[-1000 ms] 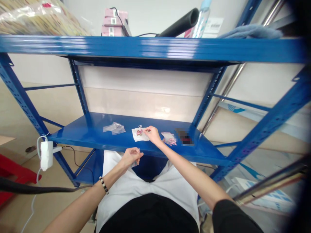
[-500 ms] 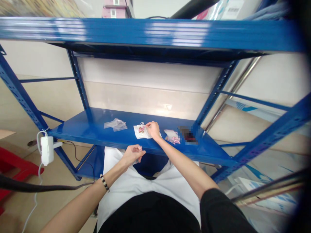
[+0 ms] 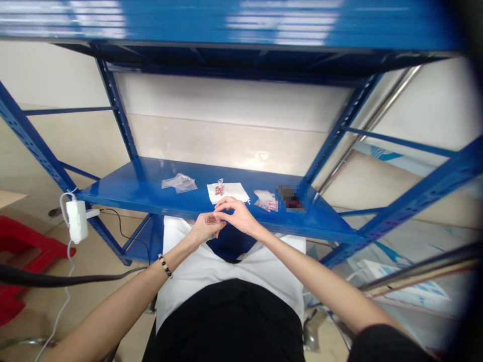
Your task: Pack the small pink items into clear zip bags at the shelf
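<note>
Just below the centre of the frame, both hands meet in front of the shelf [image 3: 166,197] edge, above the white-trousered lap. Left hand [image 3: 206,229]: fingers curled, closed round a small clear plastic item [image 3: 211,219], open or sealed can't tell. Right hand [image 3: 237,216]: palm down, thumb and fingers drawn close together right over that item; whether anything is pinched between them is too small to tell, and so is whether they touch it. Clear item sits up at the thumb side of the left hand. Mid-frame, just beyond the hands, a white pouch [image 3: 236,190] lies flat on the shelf, small pink pieces [image 3: 219,189] in a loose heap on its left part. Left of it, flat clear bags [image 3: 179,183]; right of it, a bag with pink contents [image 3: 266,200], then a dark pixelated object [image 3: 290,197]. Step in hand, my read: fine two-handed work at the clear item, left steadying, right doing the fingertip part. Next move likely calls for a steady left grip and a light, precise right pinch, pouch left undisturbed
</note>
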The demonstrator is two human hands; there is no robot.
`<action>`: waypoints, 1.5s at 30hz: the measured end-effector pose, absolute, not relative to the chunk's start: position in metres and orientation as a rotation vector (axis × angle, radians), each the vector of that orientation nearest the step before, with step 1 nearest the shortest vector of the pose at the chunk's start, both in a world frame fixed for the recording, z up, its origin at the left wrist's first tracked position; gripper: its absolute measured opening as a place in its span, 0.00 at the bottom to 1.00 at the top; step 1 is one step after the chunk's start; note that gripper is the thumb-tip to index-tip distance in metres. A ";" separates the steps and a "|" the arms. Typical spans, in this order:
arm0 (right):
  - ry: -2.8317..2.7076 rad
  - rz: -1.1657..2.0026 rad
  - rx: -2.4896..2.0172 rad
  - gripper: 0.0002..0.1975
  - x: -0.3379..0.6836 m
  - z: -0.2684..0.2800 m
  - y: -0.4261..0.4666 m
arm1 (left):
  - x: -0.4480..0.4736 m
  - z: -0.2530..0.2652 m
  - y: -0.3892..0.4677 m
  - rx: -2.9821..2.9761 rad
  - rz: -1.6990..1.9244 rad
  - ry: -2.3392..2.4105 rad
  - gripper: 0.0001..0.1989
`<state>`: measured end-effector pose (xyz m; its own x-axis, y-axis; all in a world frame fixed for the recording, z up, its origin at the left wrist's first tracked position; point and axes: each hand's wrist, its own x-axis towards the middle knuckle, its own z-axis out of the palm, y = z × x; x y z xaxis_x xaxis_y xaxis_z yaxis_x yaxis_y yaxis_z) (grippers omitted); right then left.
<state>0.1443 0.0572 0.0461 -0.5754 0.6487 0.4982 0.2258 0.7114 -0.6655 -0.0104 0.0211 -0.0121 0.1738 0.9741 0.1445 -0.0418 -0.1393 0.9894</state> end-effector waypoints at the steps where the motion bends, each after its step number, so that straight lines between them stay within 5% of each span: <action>1: -2.137 0.734 -0.673 0.07 0.145 0.045 0.062 | -0.010 -0.012 0.021 1.357 1.195 0.969 0.18; 6: -1.850 0.830 -0.828 0.13 0.144 0.030 0.107 | -0.011 -0.011 0.012 1.229 1.231 0.868 0.19; 15: -1.937 0.430 -1.297 0.07 0.142 0.013 0.220 | -0.013 -0.003 0.018 0.921 1.257 0.670 0.20; 28: -2.031 0.282 -1.325 0.04 0.140 0.005 0.238 | -0.015 0.000 0.013 0.994 1.241 0.678 0.19; 45: -2.382 0.653 -0.522 0.06 0.142 0.067 0.064 | -0.017 -0.003 0.007 1.141 1.106 0.733 0.18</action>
<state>0.1416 0.0643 0.0673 -0.7379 0.5039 0.4491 0.2041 0.8008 -0.5631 -0.0167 0.0074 -0.0030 0.3224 0.9438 0.0733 -0.2999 0.0284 0.9536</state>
